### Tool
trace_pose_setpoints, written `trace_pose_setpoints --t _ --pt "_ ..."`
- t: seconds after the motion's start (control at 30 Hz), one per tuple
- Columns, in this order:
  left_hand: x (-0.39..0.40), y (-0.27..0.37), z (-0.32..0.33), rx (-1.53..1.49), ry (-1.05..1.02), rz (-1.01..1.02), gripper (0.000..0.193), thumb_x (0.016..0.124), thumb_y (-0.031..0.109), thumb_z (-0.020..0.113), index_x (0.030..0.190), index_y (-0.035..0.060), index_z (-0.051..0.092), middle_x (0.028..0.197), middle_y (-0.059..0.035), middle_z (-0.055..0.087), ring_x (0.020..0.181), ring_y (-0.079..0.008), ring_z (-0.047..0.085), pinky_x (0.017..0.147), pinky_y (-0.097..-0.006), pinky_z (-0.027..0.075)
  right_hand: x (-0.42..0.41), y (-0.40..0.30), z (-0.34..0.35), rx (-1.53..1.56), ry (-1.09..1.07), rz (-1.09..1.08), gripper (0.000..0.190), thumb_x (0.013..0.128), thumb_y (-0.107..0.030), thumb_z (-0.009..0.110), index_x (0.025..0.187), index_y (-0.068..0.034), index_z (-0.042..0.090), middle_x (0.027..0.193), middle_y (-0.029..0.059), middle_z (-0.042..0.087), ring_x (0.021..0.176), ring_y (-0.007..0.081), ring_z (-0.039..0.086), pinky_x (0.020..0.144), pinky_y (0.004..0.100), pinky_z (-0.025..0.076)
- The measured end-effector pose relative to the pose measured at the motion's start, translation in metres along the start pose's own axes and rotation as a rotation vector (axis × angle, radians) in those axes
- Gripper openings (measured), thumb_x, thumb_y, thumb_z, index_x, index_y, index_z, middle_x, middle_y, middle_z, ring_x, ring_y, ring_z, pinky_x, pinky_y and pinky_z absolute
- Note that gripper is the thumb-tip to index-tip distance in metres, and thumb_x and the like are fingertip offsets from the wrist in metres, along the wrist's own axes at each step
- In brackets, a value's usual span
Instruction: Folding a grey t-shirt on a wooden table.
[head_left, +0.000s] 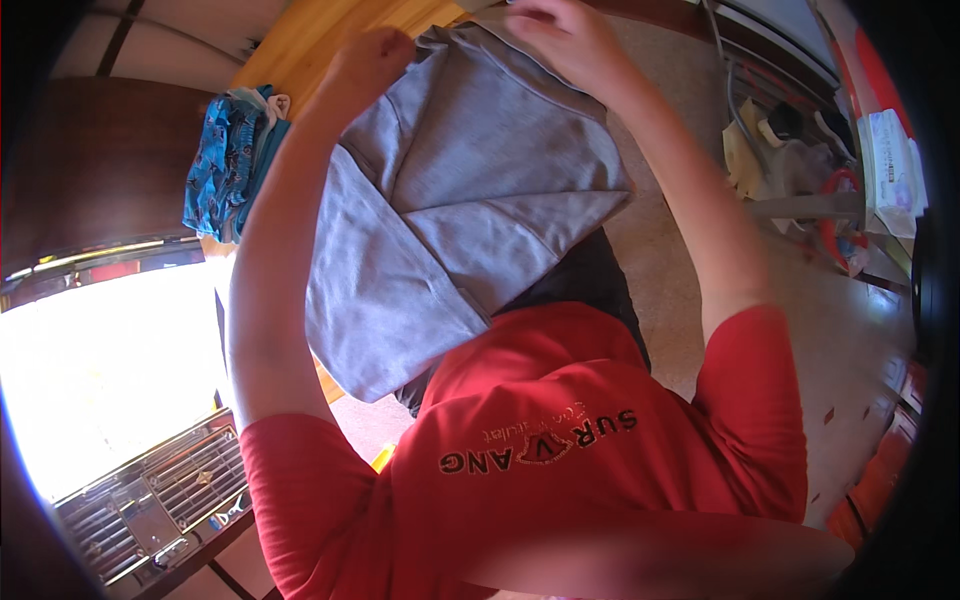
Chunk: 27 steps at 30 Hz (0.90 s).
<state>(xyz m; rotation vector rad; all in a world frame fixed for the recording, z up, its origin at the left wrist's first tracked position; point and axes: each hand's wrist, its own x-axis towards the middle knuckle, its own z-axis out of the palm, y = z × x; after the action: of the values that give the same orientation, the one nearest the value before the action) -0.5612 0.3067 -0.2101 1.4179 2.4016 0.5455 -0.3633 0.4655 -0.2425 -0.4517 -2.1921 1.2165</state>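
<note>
A grey knit garment (510, 142), partly folded, lies across the lap, with its lower folds hanging over dark trousers (592, 262). At its far left edge, my left hand (379, 60) is curled with its fingertips on the cloth. My right hand (559, 34) is over the garment's far right edge, fingers bent and slightly blurred. The top of the picture cuts it off, so its grip on the cloth is unclear.
Folded blue patterned clothes (229, 165) lie on a wooden surface (319, 52) at the left. Below them is a bright opening (105, 367) beside a metal grille (195, 476). A cluttered rack (806, 206) holding a white packet (892, 161) stands to the right.
</note>
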Motion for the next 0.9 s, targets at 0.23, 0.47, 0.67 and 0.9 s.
trace_pose_setpoints --t 0.23,0.47,0.67,0.9 --pt "-0.052 -0.036 0.025 0.156 0.312 0.141 0.025 0.078 0.019 0.055 0.096 0.0034 0.062 0.097 -0.0160 0.060 0.095 -0.0320 0.055 0.084 -0.0393 0.042 0.092 0.024 0.089 -0.392 -0.063 -0.440 0.024 0.079 -0.019 0.056 0.099 -0.008 0.062 0.091 0.0112 0.064 0.083 0.0225 0.061 0.071 0.0312 0.047" --pt "-0.071 -0.054 0.037 0.118 0.347 0.053 0.025 0.079 0.019 0.058 0.100 0.0049 0.060 0.099 -0.0140 0.059 0.096 -0.0285 0.055 0.084 -0.0361 0.043 0.096 0.038 0.079 -0.210 -0.450 -0.252 0.022 0.079 -0.017 0.052 0.095 -0.008 0.064 0.085 0.0092 0.065 0.080 0.0196 0.061 0.071 0.0311 0.046" --pt "-0.073 -0.055 0.046 0.085 0.453 0.087 0.025 0.077 0.021 0.059 0.098 0.0063 0.059 0.100 -0.0122 0.058 0.098 -0.0306 0.052 0.086 -0.0388 0.039 0.089 0.058 0.079 -0.011 -0.298 -0.289 0.018 0.085 -0.017 0.053 0.095 -0.006 0.063 0.082 0.0064 0.064 0.077 0.0163 0.060 0.072 0.0283 0.045" --pt "-0.063 -0.045 0.040 -0.061 0.425 0.098 0.024 0.078 0.022 0.059 0.095 0.0060 0.062 0.098 -0.0122 0.059 0.094 -0.0299 0.054 0.083 -0.0382 0.041 0.095 0.070 0.085 0.086 -0.296 -0.218 0.018 0.085 -0.018 0.054 0.095 -0.007 0.063 0.082 0.0033 0.064 0.079 0.0110 0.058 0.075 0.0254 0.044"
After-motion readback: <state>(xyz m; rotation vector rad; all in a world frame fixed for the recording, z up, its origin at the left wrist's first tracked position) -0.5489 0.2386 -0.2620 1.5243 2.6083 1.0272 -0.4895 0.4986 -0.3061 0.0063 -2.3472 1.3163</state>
